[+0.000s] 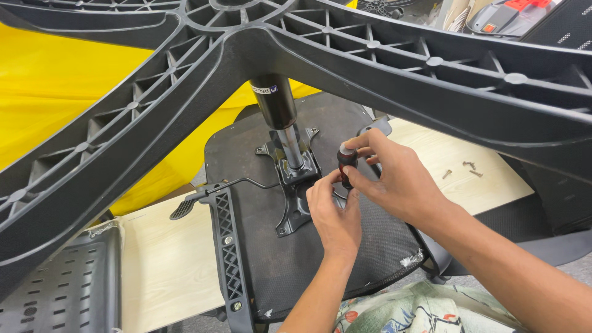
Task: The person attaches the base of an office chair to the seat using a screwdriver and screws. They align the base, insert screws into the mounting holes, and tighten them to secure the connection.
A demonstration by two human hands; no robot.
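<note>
Screwdriver with a short red-and-black handle (pixel 346 161) is standing nearly upright over the underside of the overturned black office-chair seat (pixel 271 246), which is lying on a pale wooden board (pixel 166 259) close in front of the person. The right hand (pixel 394 179) is wrapping its thumb and fingers around the handle, closing on it from the right side, with a fingertip pressing near the grey cap on top. The left hand (pixel 334 216) is sitting just below and to the left, curling loosely at the foot of the tool and touching the seat; whether it is pinching the shaft or a screw I cannot tell, since the tip is hidden behind both hands.

To drive well here, the tool is probably best kept straight and pressed firmly downward, the lower hand steadying the shaft so the tip is not slipping off the screw head.

Just left of the hands, the black metal tilt-mechanism plate (pixel 296 197) is sitting bolted to the seat, with the chrome gas-lift column (pixel 288 145) rising from it. A thin black lever with a paddle end (pixel 203 196) is reaching out to the left. Farther right, a few loose small screws (pixel 465 168) are lying on the board, well apart from the hands. Overhead, the black ribbed plastic five-star base (pixel 370 55) is spreading across the view.
</note>
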